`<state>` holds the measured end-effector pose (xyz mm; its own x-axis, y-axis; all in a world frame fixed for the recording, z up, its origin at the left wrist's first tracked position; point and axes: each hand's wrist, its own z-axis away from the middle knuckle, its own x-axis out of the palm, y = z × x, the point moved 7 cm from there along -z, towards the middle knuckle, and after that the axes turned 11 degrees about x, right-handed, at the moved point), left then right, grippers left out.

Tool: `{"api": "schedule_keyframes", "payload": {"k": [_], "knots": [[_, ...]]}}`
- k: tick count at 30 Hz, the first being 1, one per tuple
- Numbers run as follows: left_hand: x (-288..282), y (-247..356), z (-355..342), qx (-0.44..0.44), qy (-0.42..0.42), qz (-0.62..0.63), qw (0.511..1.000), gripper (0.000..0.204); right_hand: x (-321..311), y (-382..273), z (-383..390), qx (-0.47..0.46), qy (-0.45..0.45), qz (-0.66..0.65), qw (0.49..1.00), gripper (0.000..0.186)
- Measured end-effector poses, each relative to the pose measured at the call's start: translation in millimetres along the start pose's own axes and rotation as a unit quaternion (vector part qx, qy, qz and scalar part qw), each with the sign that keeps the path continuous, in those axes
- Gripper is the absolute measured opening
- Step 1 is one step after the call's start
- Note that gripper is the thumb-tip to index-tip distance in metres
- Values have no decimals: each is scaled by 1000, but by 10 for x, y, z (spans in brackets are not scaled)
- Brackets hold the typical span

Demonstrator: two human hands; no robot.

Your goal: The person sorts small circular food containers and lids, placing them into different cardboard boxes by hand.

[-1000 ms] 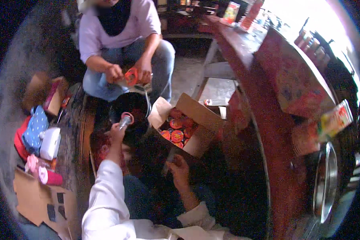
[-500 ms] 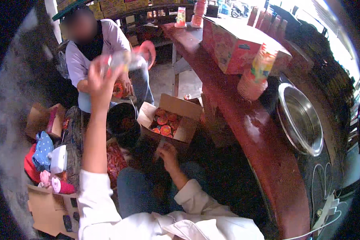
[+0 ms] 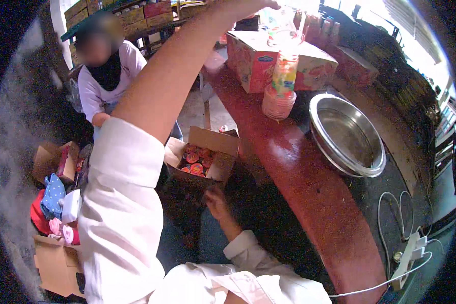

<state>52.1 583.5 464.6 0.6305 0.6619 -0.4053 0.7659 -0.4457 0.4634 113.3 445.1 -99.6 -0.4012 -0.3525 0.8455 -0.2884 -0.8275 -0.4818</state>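
My left arm reaches far up and to the right, with my left hand (image 3: 256, 6) partly cut off by the upper edge. Its fingers are closed on a clear plastic cup (image 3: 281, 23) with red print, blurred by glare. Directly beneath it, a tall stack of printed plastic cups (image 3: 285, 71) stands upright on the red counter (image 3: 289, 157). Low in front of my knees is my right hand (image 3: 217, 203), its fingers curled; what they hold, if anything, is lost in shadow. Just beyond it, an open cardboard box (image 3: 215, 139) contains several round, red-orange sealed cups (image 3: 195, 164).
A large printed carton (image 3: 258, 58) and a steel basin (image 3: 319, 134) rest on the counter. Across from me sits a person (image 3: 93, 93). A power strip (image 3: 410, 263) with white cables lies at right. Cloths (image 3: 54, 195) and an opened carton (image 3: 55, 268) are at left.
My left hand has swung from in front of the person to the upper right, over the cup stack, carrying the clear plastic. My right hand stays low. The view has shifted to the right.
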Motion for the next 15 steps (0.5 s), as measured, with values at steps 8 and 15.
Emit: {"api": "schedule_keyframes", "payload": {"k": [8, 15], "knots": [[890, -262, 137, 24, -248, -90, 964, 85, -104, -65, -10, -111, 33, 146, 983, 31], [1106, -684, 1009, 23, -61, 21, 998, 96, -59, -55, -9, -243, 37, 373, 894, 36]]}}
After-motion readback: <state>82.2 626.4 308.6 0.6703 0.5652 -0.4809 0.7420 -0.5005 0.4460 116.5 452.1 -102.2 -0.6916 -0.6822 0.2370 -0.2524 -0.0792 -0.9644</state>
